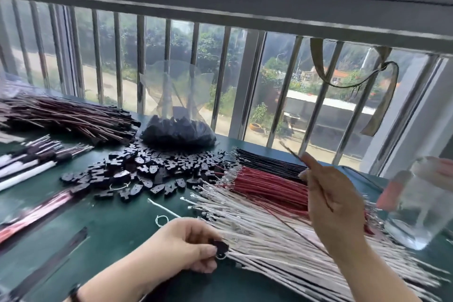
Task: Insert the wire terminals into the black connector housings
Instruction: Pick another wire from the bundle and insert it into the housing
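Wire (316, 189) was pinched between thumb and fingers of the right hand (331, 201), raised above the red wires (272, 184) near the table's (117, 223) right edge, its tip blurred; the left hand (186, 245) pinched one black housing (220, 249) w/ curled fingertips by the near edge, touching the white wires (282, 235). Best move, IMO: bring the terminal down to the housing, line it up w/ the slot, push straight till it seats, and hold the housing firm so it can't twist. More housings (147, 174) lay heaped mid-table.
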Demonstrator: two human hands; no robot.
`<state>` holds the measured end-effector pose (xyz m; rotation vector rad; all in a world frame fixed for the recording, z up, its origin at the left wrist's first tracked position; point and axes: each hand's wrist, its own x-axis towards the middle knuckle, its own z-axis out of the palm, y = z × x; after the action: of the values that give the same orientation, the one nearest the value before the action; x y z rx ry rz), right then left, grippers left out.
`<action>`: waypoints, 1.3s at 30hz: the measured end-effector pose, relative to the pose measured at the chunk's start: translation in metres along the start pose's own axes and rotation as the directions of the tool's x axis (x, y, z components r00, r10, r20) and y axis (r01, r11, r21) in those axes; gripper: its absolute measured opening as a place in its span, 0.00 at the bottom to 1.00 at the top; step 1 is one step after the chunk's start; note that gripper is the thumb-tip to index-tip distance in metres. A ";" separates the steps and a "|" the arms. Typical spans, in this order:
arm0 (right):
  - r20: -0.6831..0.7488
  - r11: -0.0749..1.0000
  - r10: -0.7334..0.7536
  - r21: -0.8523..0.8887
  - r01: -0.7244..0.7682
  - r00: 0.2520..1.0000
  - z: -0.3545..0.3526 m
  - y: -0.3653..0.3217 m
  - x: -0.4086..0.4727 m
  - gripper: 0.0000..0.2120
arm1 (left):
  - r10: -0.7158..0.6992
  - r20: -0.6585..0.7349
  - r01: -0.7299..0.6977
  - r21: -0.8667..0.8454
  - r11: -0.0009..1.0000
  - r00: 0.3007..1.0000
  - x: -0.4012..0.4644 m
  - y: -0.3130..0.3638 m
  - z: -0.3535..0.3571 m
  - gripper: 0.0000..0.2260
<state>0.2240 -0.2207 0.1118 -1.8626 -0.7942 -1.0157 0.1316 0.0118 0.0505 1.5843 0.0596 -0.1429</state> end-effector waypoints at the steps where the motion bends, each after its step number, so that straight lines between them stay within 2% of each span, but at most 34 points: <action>1: 0.094 0.999 -0.017 0.045 0.013 0.995 -0.005 -0.006 -0.001 0.13 | -0.002 -0.005 0.002 -0.020 1.000 1.000 0.000 0.001 0.000 0.09; 3: 0.385 0.998 0.006 0.051 -0.028 0.923 -0.009 -0.014 -0.011 0.14 | 0.013 -0.008 -0.014 -0.080 0.997 1.000 -0.001 0.004 0.000 0.06; 5: 0.650 0.996 0.085 -0.025 -0.091 0.755 -0.006 -0.017 -0.026 0.11 | 0.044 0.002 -0.043 -0.162 0.986 0.999 -0.002 0.007 0.001 0.01; 7: 0.731 0.988 0.123 -0.030 -0.148 0.671 -0.002 -0.019 -0.035 0.02 | 0.054 0.038 -0.045 -0.210 0.977 0.998 -0.001 0.006 0.001 0.02; 10: 0.746 0.985 0.120 -0.008 -0.172 0.654 0.000 -0.016 -0.035 0.09 | 0.028 0.099 -0.005 -0.225 0.974 0.995 0.000 0.003 -0.002 0.03; 12: 0.764 0.987 0.081 0.026 -0.157 0.640 0.003 -0.018 -0.032 0.15 | 0.003 0.134 0.029 -0.231 0.972 0.991 0.002 0.002 -0.005 0.08; 14: 0.741 0.981 0.100 0.040 -0.192 0.664 0.004 -0.021 -0.033 0.15 | -0.029 0.143 0.063 -0.238 0.969 0.989 0.003 0.003 -0.006 0.09; 18: 0.662 0.960 0.197 0.019 -0.279 0.723 0.005 -0.026 -0.037 0.05 | -0.052 0.132 0.087 -0.277 0.957 0.990 0.001 0.004 -0.006 0.09; 27: 0.576 0.993 0.108 -0.021 -0.117 0.810 0.004 -0.031 -0.042 0.04 | -0.069 0.221 0.145 -0.351 0.925 0.973 0.001 0.003 -0.008 0.12; 33: 0.524 0.995 0.097 -0.051 -0.082 0.846 0.006 -0.033 -0.046 0.03 | -0.068 0.233 0.145 -0.330 0.933 0.970 0.001 0.002 -0.009 0.21; 35: 0.510 0.996 0.092 -0.061 -0.071 0.855 0.006 -0.033 -0.048 0.02 | -0.069 0.224 0.140 -0.320 0.937 0.972 0.001 0.001 -0.008 0.18; 37: 0.497 0.995 0.104 -0.059 -0.086 0.861 0.007 -0.032 -0.050 0.02 | -0.054 0.207 0.117 -0.307 0.944 0.977 0.001 0.001 -0.008 0.11; 39: 0.501 0.992 0.123 -0.051 -0.112 0.857 0.010 -0.032 -0.051 0.01 | -0.031 0.173 0.082 -0.293 0.952 0.984 0.001 0.001 -0.007 0.10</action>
<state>0.1772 -0.2048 0.0761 -2.2003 -0.9536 -0.4535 0.1335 0.0191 0.0511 1.2627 -0.0046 -0.2978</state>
